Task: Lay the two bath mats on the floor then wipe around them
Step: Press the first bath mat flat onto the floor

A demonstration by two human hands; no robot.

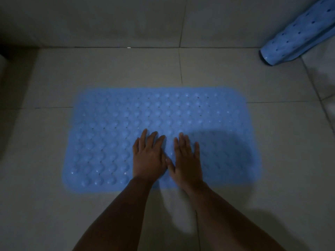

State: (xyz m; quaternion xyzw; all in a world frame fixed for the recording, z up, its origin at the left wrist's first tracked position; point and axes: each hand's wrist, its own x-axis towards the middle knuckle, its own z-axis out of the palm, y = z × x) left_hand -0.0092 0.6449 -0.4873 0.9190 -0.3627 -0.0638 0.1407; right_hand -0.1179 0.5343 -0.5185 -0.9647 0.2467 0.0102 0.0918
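A blue bath mat (112, 134) with rows of raised bumps and small holes lies flat on the tiled floor (282, 160) in the middle of the view. My left hand (147, 158) and my right hand (187, 160) rest palm down side by side on its near middle, fingers spread, thumbs almost touching. Neither hand holds anything. A second blue mat (297, 35), rolled into a tube, leans in the far right corner with its lower end on the floor.
Grey tiled walls (108, 20) close the floor at the back and on the right. A dark edge (5, 84) runs down the far left. The room is dim. No cloth is in view.
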